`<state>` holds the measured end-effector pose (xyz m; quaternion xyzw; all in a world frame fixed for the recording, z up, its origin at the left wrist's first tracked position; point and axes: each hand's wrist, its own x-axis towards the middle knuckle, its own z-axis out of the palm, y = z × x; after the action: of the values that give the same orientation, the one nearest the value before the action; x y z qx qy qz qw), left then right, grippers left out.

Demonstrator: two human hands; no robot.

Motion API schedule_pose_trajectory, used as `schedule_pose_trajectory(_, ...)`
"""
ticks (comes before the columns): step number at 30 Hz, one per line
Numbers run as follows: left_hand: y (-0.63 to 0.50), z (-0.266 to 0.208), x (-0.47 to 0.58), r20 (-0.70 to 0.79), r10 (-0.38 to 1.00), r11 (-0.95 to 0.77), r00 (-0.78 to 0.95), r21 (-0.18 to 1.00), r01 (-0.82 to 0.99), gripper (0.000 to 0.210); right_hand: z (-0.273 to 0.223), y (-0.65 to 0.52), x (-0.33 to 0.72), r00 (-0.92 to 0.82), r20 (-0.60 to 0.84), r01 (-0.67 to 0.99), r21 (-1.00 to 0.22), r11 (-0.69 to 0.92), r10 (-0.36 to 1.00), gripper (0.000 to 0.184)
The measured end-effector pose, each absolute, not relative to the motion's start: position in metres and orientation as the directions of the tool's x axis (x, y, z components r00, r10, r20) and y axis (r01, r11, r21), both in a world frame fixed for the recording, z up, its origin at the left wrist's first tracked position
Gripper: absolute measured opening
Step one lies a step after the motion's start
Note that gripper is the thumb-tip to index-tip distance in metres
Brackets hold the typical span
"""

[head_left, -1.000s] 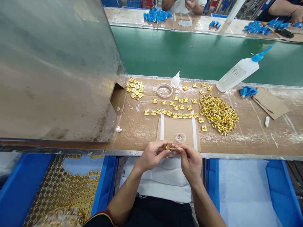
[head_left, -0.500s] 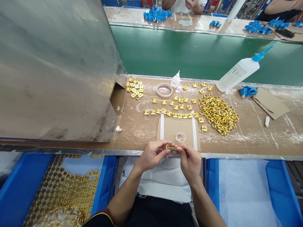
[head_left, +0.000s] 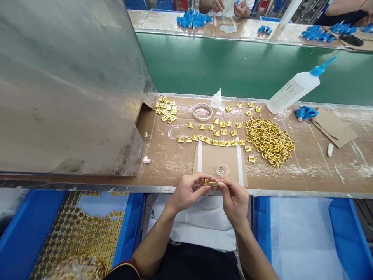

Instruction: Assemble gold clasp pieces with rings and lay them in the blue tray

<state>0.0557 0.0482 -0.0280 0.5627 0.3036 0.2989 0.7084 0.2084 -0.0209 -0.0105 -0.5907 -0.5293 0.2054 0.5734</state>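
Note:
Between its thumb and fingers my left hand pinches a small gold square piece. My right hand is closed on a thin stick-like tool, whose tip meets the gold piece; its exact kind cannot be made out. Just beyond the hands, a small clear round dish sits on a cardboard pad held with white tape strips. Rows of gold square pieces lie past the pad. To their right is a heap of gold rings.
A large metal housing blocks the left side. At the back stand a small white dropper bottle, a tape roll and a large tilted bottle. Blue bins flank my lap. Beyond the green belt a co-worker's hands are busy.
My hands stay nearly in place, with the tool and gold piece shifted very slightly. Across the belt, the co-worker's hands have moved apart and lower.

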Motion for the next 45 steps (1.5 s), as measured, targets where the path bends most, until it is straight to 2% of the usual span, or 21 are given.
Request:
schedule_pose_trajectory(7, 0.046, -0.028, 0.057, -0.121, 0.822, 0.172, 0.556, 0.984, -0.040, 0.024, -0.017, -0.017, 0.232, 0.449, 0.429, 0.493, -0.851, 0.184, 0.784, 0.017)
schedule_pose_trajectory(15, 0.047, -0.023, 0.056, -0.110, 0.822, 0.148, 0.558, 0.989, -0.023, 0.022, -0.024, -0.006, 0.238, 0.370, 0.602, 0.719, -0.668, 0.193, 0.708, 0.017)
schedule_pose_trajectory(19, 0.047, -0.025, 0.056, -0.109, 0.819, 0.150, 0.563, 0.988, -0.027, 0.023, -0.029, -0.004, 0.240, 0.314, 0.611, 0.774, -0.608, 0.177, 0.726, 0.017)
schedule_pose_trajectory(31, 0.047, -0.027, 0.055, -0.112, 0.804, 0.144, 0.583, 0.990, -0.008, 0.026, -0.024, -0.001, 0.246, 0.309, 0.470, 0.729, -0.675, 0.112, 0.827, 0.023)
schedule_pose_trajectory(39, 0.047, -0.026, 0.055, -0.119, 0.807, 0.158, 0.578, 0.987, -0.017, 0.026, -0.019, 0.000, 0.246, 0.292, 0.457, 0.722, -0.682, 0.120, 0.841, 0.022)
schedule_pose_trajectory(45, 0.046, -0.028, 0.057, -0.105, 0.820, 0.131, 0.563, 0.991, -0.005, 0.025, -0.019, -0.002, 0.242, 0.348, 0.508, 0.678, -0.717, 0.163, 0.788, 0.018)
